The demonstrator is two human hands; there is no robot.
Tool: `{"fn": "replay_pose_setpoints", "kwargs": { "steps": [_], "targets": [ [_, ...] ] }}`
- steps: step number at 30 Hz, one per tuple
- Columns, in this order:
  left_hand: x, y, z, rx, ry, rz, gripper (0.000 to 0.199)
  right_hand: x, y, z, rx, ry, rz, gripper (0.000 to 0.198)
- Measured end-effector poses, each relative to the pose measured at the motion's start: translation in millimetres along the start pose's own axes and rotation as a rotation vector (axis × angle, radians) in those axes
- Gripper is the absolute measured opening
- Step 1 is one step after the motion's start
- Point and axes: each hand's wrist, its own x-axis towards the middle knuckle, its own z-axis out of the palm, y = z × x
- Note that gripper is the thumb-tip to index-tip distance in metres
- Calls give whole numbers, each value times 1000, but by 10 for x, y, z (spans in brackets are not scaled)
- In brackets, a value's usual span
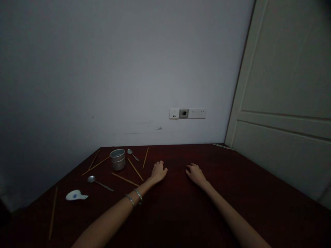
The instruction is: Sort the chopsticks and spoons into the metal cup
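My left hand (pixel 158 172) rests palm down on the dark red table (pixel 176 206), fingers loosely apart and holding nothing. Palm down to its right lies my right hand (pixel 196 173), likewise bare, with its fingers a little curled. Left of my left hand, several chopsticks (pixel 135 169) are scattered around a metal cup (pixel 118 159) that stands upright. One metal spoon (pixel 132 155) lies just behind the cup's right side; another metal spoon (pixel 99 183) lies in front of it. Farther left is a white ceramic spoon (pixel 76 195) with a blue mark.
A pale wall (pixel 129 86) rises behind the table, with sockets and switches (pixel 187 113) above its back edge. On the right, a light panelled door (pixel 284 103) borders the table. A thin pale strip (pixel 221 146) lies at the back right corner.
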Motion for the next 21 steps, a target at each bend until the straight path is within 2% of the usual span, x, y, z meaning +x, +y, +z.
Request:
{"fn": "replay_pose_setpoints", "kwargs": {
  "steps": [7,21],
  "targets": [
    [-101,96,206,89,16,-5,42,-148,19,86,-78,64,19,42],
    [-166,57,327,179,77,48,45,-147,59,167,-92,95,-12,43]
  ]
}}
